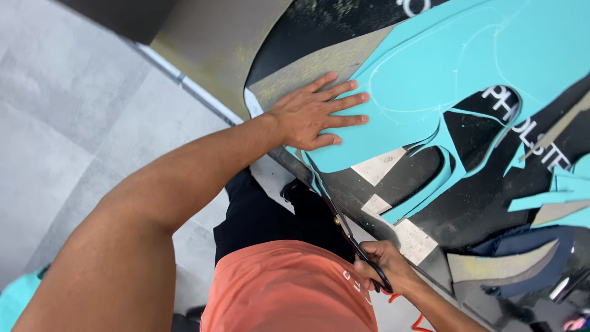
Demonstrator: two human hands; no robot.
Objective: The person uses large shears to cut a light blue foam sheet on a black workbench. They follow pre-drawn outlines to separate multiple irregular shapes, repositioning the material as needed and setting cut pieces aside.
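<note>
Pressing flat on a turquoise sheet point(430, 67), the left hand point(313, 114) lies palm down with fingers spread and straight, gripping nothing, only weighting the material near its lower left edge.

Item: scissors point(344, 227), dark-handled, long blades. Held in the right hand point(384, 267), whose fingers are closed through and around the handle loops close to the body. Whether the blades are parted or shut cannot be told; they read as one thin dark line.

Item: turquoise sheet, thin and flexible, spread over a dark worktable point(473, 203). Faint curved outlines are drawn on its upper part. A large shaped opening is already cut out of its middle, leaving narrow curling strips along the lower edge.

Relation: the scissors' long axis runs diagonally, from the right hand low in the view up and to the left toward the sheet's lower left corner, just below the heel of the left hand. The blade tips meet the sheet's edge there. The left hand is the nearer of the two to the sheet; the right stays back at the table's edge.

Also present: turquoise offcuts point(556, 200) at the right, a grey curved piece point(501, 265) on dark blue material point(544, 270), an orange shirt point(289, 289), and grey floor point(67, 117).
</note>
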